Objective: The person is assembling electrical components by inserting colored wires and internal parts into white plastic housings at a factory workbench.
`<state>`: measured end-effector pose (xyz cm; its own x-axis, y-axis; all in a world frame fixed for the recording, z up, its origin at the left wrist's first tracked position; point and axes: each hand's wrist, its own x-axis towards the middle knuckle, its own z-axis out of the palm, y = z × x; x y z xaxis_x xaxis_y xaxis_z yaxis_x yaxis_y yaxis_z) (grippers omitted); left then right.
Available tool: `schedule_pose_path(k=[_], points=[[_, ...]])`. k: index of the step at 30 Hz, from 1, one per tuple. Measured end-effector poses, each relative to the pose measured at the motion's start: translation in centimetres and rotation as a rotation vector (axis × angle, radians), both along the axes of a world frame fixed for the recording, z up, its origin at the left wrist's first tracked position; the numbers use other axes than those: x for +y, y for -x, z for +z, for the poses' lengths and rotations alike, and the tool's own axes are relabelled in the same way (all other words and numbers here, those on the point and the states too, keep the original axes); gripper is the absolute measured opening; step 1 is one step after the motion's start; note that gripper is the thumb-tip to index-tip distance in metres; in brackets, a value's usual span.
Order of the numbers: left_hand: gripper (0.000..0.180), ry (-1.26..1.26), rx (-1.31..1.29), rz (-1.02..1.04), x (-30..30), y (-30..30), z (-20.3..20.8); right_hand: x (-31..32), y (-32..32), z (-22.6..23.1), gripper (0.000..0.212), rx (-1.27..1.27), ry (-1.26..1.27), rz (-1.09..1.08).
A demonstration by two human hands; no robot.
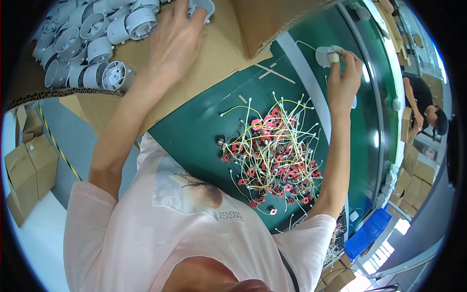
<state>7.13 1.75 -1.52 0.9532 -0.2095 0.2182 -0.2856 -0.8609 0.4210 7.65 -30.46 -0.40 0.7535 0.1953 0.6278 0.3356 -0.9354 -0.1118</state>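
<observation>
Head view: left hand [175, 41] spread flat, fingers open, over the grey round plastic fan housings [92, 39] packed on brown cardboard [214, 58], fingertips on one housing [202, 7], gripping nothing. Right hand [343, 78] pinches a white cylindrical housing [325, 55] on the green belt [194, 131], steadying it. Heap of red coils with yellow-white leads [272, 155] lies between the forearms, within reach.

- The person wears a pale pink short-sleeved T-shirt [194, 228], its sleeves ending above the elbows.
- A printed graphic [202, 192] in brown tones sits on the shirt's chest, with a short line of small dark lettering beneath it.
- A dark strap [287, 270] crosses the shirt near the right shoulder.
- Both forearms are bare, with no watch or bracelet in view.
- A pale wrap [333, 57] covers one fingertip of the right hand [343, 80]; the left hand [175, 41] is ungloved.
</observation>
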Motion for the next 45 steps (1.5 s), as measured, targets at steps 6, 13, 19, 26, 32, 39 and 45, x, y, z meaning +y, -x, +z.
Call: schedule_pose_path(k=[6, 13, 19, 26, 32, 39, 45], points=[[0.029, 0.035, -0.143, -0.221, -1.0, 3.4, -0.3, 13.4, 12.9, 2.8, 0.025, 0.804, 0.015, 0.613], [0.031, 0.118, -0.113, -0.448, -0.7, 6.3, 0.1, 14.5, 13.6, 2.6, 0.023, 0.918, 0.277, 0.476], [0.045, 0.240, 0.019, -0.409, -0.3, 6.4, 0.0, 9.9, 12.4, 6.3, 0.027, 0.998, -0.184, 0.413], [0.054, 0.500, 0.259, -0.472, -0.9, 6.7, 0.6, 6.9, 13.5, 8.9, 0.026, 0.923, -1.072, 0.226], [0.053, 0.740, 0.558, -0.495, -0.7, 6.3, 1.8, 5.3, 13.2, 7.6, 0.028, 0.921, -1.513, 0.468], [0.056, 0.840, 0.573, -0.449, -1.4, 6.6, 1.0, 7.0, 12.9, 7.1, 0.029, 0.748, -1.525, 0.560], [0.060, 0.779, 0.621, -0.545, -0.9, 6.1, 1.4, 9.5, 13.6, 7.1, 0.017, 0.562, -0.959, 0.752]])
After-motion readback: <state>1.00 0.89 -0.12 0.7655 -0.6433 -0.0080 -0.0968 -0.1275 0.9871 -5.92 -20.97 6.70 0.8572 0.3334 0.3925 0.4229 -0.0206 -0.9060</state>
